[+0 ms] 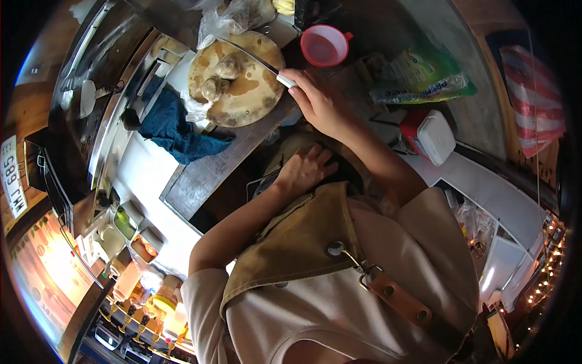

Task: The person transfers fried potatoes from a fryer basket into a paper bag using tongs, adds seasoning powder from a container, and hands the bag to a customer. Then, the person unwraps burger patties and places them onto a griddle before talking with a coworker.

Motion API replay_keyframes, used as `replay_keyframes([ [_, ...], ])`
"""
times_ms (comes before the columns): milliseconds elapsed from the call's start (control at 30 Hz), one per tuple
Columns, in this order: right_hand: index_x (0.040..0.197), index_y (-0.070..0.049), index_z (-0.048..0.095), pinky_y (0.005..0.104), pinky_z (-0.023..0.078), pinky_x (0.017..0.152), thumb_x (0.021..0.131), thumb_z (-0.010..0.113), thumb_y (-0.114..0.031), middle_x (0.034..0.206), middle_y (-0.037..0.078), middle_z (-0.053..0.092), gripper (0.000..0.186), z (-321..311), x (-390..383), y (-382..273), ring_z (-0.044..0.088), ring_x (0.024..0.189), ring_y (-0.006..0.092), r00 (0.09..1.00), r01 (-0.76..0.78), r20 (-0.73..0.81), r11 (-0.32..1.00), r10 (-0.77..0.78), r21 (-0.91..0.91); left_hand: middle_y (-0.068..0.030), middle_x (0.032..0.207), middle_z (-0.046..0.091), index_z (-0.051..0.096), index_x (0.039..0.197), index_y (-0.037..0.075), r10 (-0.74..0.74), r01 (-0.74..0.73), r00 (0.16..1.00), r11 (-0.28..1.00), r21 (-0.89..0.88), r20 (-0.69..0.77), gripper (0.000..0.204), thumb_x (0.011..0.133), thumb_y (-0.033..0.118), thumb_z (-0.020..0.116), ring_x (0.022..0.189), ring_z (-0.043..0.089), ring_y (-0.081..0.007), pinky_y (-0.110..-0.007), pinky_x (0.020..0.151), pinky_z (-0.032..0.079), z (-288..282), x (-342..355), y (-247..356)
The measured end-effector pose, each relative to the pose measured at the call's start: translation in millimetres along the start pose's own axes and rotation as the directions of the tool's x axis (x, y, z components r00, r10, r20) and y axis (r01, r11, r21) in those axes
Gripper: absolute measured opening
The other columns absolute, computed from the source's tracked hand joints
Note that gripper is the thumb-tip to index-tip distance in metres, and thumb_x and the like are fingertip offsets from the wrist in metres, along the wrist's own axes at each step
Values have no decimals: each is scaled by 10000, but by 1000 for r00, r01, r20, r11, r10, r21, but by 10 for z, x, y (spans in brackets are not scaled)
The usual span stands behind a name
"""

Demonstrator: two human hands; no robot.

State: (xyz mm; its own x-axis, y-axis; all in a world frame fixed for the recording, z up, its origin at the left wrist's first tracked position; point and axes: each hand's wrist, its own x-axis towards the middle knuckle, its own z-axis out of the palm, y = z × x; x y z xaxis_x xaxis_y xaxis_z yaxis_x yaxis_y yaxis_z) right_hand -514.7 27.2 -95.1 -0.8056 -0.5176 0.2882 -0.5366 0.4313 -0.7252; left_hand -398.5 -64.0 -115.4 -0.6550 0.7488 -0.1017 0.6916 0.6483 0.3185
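Observation:
My right hand point(324, 106) is closed around the white handle of a knife point(253, 56). The blade reaches left over the far part of a round wooden chopping board point(257, 100), which has wet brown patches. Two pale, lumpy pieces of food point(228, 65) lie on the board, close together and apart from the blade; their kind is unclear. Against the front of my brown apron point(297, 233), at the waist, rests my left hand point(303, 171). Its fingers are spread and slightly bent, with nothing visible in them.
Left of the board lies a dark blue cloth point(182, 133). Clear plastic bags point(233, 21) are behind it. A red-rimmed mug point(324, 47) and a green plastic packet point(424, 76) stand to the right, near a red and white box point(427, 134). Sauce containers point(145, 244) sit at lower left.

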Motion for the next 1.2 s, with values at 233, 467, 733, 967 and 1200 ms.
replay_keyframes([
  [233,1125,-59,473,337,441,740,864,482,-101,985,120,536,264,-4,-10,-28,544,890,289,999,-30,36,1000,30,0,-46,1029,518,564,1064,170,-121,117,984,992,-38,-133,328,743,161,496,957,519,-194,-309,712,491,173,-86,96],
  [467,1132,-70,470,333,445,727,861,486,-94,975,119,535,273,-10,-17,-34,548,876,285,999,-29,13,1000,29,5,-67,954,550,563,939,91,-347,352,923,936,4,164,233,720,161,527,946,525,-223,-359,762,456,101,-59,91],
  [733,1124,-67,476,331,438,714,855,493,-84,954,116,531,270,70,-45,-1,541,846,277,1000,-18,10,999,18,32,-87,1057,530,553,1009,90,-297,311,948,941,-134,114,266,760,161,491,988,523,-233,-472,886,372,234,-141,-44],
  [967,1114,-51,482,342,433,720,850,492,-67,939,129,524,265,108,-36,58,534,840,288,1000,-22,10,999,22,23,-66,1126,489,518,1076,125,-282,300,931,953,-46,232,283,800,153,458,1000,519,-224,-482,949,309,263,-108,-63],
  [1200,1112,-61,477,372,434,701,835,501,-67,909,134,513,277,160,-34,136,524,819,310,1000,-23,2,994,24,-102,-63,1171,451,518,1071,135,-337,367,906,927,-81,258,269,815,172,445,1091,445,-224,-496,970,276,247,-91,-63],
])
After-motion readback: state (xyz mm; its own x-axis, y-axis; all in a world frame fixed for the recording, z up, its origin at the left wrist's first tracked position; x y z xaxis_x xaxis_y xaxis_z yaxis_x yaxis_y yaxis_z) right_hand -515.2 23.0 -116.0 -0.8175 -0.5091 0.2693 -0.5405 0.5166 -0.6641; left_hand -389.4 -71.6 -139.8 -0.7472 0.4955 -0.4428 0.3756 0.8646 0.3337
